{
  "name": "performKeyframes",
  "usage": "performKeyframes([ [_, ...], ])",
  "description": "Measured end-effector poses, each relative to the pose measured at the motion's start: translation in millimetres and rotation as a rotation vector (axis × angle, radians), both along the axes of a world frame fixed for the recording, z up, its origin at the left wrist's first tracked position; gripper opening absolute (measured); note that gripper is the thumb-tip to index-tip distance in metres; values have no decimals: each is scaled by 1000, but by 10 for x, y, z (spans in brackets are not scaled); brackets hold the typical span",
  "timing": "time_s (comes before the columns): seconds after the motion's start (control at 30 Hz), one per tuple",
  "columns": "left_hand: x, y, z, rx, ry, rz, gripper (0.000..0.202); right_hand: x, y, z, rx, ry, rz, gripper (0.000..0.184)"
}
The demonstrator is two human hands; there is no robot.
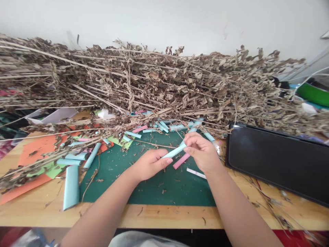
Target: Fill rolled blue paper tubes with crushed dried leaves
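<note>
My left hand and my right hand are both closed on a thin light blue rolled paper tube, each pinching one end, above a green cutting mat. A pink rolled tube lies just under the blue one, near my right hand's fingers; whether the hand holds it I cannot tell. A white stick rests on the mat below my right wrist.
A big pile of dried leafy stems fills the back of the wooden table. Several blue and pink paper tubes and orange and green paper sheets lie at the left. A black tray sits at the right.
</note>
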State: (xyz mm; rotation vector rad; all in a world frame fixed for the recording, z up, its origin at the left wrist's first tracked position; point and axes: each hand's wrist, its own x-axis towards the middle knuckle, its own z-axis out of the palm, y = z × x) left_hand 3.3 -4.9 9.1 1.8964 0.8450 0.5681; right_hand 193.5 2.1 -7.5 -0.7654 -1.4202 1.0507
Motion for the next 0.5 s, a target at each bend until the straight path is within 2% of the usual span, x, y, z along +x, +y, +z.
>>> performKeyframes([
  [0.13, 3, 4, -30, 28, -28, 93, 27, 13, 18, -16, 8, 54, -13, 10],
  [0.2, 26, -12, -40, 49, -4, 171, 25, 16, 21, -20, -37, 79, 2, 24],
  [0.3, 82, -53, -46, 118, 93, 257, 21, 3, 3, -5, -167, 41, 97, 47],
  [0.37, 118, -84, -46, 171, 144, 278, 20, -14, -19, 15, -236, 10, 132, 46],
  [0.5, 149, -125, -42, 223, 148, 294, 24, -46, -60, 55, -258, -18, 82, 33],
])
